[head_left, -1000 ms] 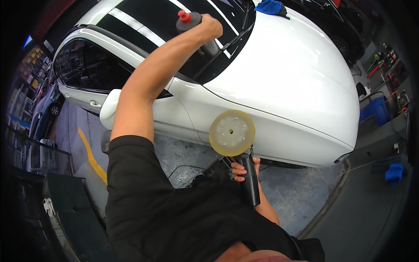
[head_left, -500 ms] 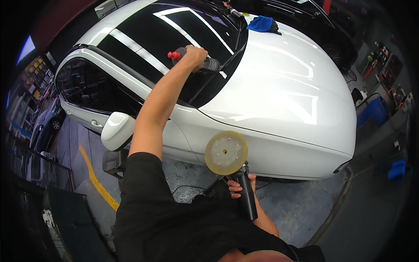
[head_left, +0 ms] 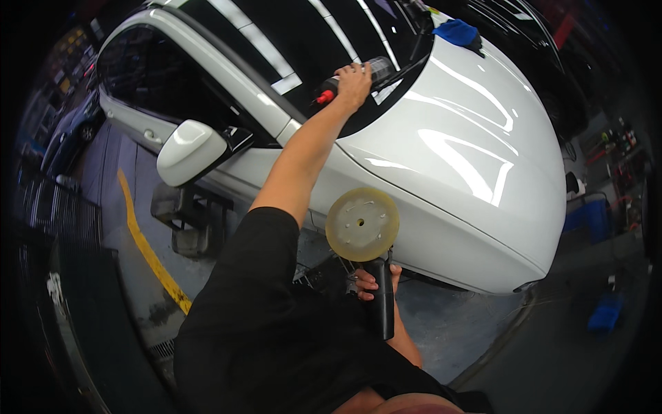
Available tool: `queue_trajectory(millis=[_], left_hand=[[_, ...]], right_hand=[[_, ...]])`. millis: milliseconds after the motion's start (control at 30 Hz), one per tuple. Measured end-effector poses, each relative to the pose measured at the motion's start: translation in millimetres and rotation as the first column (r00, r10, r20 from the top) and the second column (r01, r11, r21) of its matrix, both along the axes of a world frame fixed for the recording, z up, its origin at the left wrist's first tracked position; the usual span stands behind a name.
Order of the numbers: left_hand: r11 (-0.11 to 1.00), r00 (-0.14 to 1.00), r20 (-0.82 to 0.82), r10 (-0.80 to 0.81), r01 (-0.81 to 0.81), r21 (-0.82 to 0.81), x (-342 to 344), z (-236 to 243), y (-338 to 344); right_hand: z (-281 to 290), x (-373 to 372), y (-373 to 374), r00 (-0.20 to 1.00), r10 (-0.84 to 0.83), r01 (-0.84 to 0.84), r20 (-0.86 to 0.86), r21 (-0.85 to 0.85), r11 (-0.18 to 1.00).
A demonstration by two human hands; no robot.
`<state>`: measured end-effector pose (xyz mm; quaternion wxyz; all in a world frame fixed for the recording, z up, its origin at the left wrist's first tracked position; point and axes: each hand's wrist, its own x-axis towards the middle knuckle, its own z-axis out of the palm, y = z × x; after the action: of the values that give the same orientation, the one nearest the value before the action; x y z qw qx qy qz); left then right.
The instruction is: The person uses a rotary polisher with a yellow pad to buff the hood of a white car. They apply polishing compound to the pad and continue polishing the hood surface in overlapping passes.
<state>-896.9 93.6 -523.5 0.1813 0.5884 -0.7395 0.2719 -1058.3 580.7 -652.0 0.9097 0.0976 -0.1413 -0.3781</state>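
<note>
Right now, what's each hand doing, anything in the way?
Left hand grips red-tipped bottle at windshield. Right hand holds polisher, yellowish disc facing camera. Blue cloth on hood, touching neither.

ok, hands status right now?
Left hand: closed around a dark bottle with a red cap, over the windshield.
Right hand: closed around the black handle of a power tool with a round, yellowish pad.

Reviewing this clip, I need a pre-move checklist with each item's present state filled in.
1. Left hand around the bottle: ok.
2. Bottle's red tip closed: cannot tell.
3. Right hand gripping the power tool: ok.
4. Tool's round yellowish disc facing away from the paintwork: ok, it faces the camera.
5. Hood free of loose items: not ok, a blue cloth lies there.
</note>
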Motion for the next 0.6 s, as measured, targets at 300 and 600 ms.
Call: queue_trajectory(millis=[300,600], left_hand=[[0.999,0.992,-0.126,-0.024,0.027,0.019,-9,-10,28],[0.782,0.607,-0.684,-0.403,0.617,0.087,62,102,185]], right_hand=[[11,22,-8,0.996,0.094,-0.094,0.001,-0.016,0.995],[30,62,-5,0.955,0.217,-0.182,0.202,-0.181,0.967]])
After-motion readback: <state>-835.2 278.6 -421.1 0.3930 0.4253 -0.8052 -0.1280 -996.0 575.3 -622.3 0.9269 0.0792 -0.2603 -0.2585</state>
